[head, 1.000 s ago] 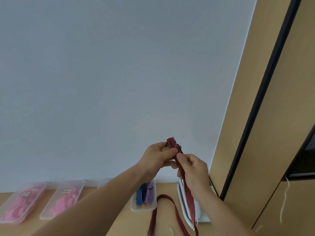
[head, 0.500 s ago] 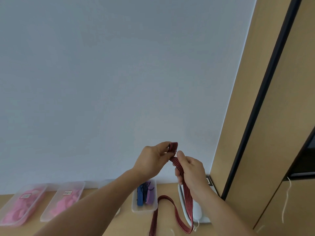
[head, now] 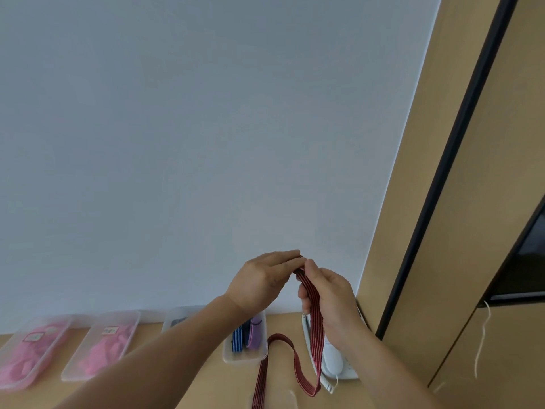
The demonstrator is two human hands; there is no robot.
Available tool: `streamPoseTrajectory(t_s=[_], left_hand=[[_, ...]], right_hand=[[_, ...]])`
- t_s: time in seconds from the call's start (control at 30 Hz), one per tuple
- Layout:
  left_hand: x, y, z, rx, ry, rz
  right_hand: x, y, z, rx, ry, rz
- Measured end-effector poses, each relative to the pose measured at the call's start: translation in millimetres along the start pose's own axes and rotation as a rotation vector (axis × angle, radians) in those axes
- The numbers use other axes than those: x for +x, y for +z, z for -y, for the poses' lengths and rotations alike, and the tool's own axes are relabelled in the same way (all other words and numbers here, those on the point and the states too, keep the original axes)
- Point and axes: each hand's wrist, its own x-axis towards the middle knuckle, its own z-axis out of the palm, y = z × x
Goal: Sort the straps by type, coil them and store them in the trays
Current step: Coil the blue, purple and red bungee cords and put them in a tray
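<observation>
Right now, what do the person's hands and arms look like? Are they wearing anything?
Both hands are bare: the left hand and right hand wear no gloves, and I see no rings, watch or bracelet. The left forearm and right forearm are bare too, with no sleeves in view.

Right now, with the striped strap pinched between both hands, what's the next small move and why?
Probably wind a turn: the left hand pinches the top end of the red striped strap, the right hand holds it just below, and a long tail hangs uncoiled onto the table.
</observation>
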Motion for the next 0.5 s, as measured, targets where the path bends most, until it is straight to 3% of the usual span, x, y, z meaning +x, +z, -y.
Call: streamPoseTrajectory(t_s=[0.17,0.23,0.3,0.4,0.43,0.5], left_hand=[[-2.1,-2.5,6.5,0.075,0.153,-0.044],[-4.9,-0.7,6.1,0.077,0.101,-0.035],[-5.1,1.6,-1.6,-0.149,-0.272,-0.008],[7.7,-4.2,-10.7,-0.829,-0.975,0.160],[11.3,-5.7,-11.0,-0.986,-1.084,0.206],[15.5,-9.2,-13.8,-1.084,-1.101,0.256]], right_hand=[[-1.8,-2.7,0.2,-0.006,0.023,0.025],[-3.0,-2.2,-0.7,-0.051,-0.005,-0.004],[-4.1,-1.7,-0.6,-0.094,-0.050,-0.032],[-4.2,-0.2,-0.6,-0.150,-0.114,-0.057],[-3.8,0.5,-1.3,-0.161,-0.124,-0.064],[-3.8,2.2,-3.3,-0.180,-0.132,-0.067]])
